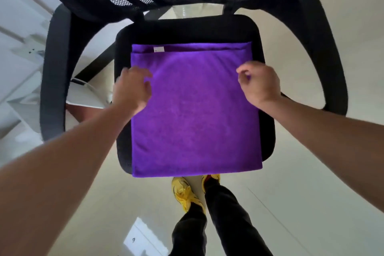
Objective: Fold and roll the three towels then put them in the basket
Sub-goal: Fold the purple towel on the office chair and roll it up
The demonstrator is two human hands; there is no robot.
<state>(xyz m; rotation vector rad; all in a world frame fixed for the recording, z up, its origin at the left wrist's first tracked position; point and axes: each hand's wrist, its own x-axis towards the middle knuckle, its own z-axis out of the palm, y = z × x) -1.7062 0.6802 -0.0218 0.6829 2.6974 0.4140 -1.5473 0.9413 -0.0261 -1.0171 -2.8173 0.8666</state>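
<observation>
Pale glossy floor (311, 193) surrounds a black office chair (187, 29). Its seat carries the purple towel (195, 120), lying flat in two layers with the upper one stopping short of the far edge. The left hand (133, 87) and right hand (259, 85) are well apart at the towel's side edges, fingers curled; I cannot tell whether either pinches cloth. A white tag (158, 49) shows at the far corner. Folding looks under way; next likely calls for gripping both edges for another fold.

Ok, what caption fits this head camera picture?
A folded purple towel on a black chair, left hand and right hand at its side edges.
</observation>
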